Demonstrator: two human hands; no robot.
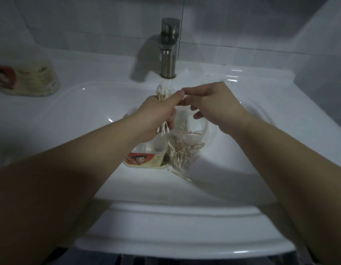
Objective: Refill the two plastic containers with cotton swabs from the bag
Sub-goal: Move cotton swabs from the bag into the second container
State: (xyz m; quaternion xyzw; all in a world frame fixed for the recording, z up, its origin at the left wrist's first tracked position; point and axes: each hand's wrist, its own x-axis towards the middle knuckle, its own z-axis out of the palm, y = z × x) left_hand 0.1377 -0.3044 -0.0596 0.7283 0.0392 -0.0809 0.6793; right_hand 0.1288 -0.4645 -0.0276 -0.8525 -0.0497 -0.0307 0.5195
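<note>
1. Grips with left hand (156,115) a bundle of wooden-stick, white-tipped cotton swabs (163,92). Fingers curled tight round it, tips poking out above and below the fist.
2. Pinches with right hand (213,106) the top edge of a clear plastic bag (185,131). Thumb and forefinger closed on it, touching the left thumb.
3. Holds that bag hanging into the white ceramic sink (70,111), lower part stuffed with more swabs, bottom down at the basin floor.
4. Clear plastic container (144,157) with red cartoon label in the basin, touching the bag's left side, directly under the left fist. Can't tell fill level.
5. Similar second container (26,79) on its side on the white counter (85,62), far left, well apart. Blurry, yellowish sticks inside.
6. One loose swab (179,174) on the basin floor just in front of the bag.
7. Brushed-steel faucet (168,48) behind both hands.
</note>
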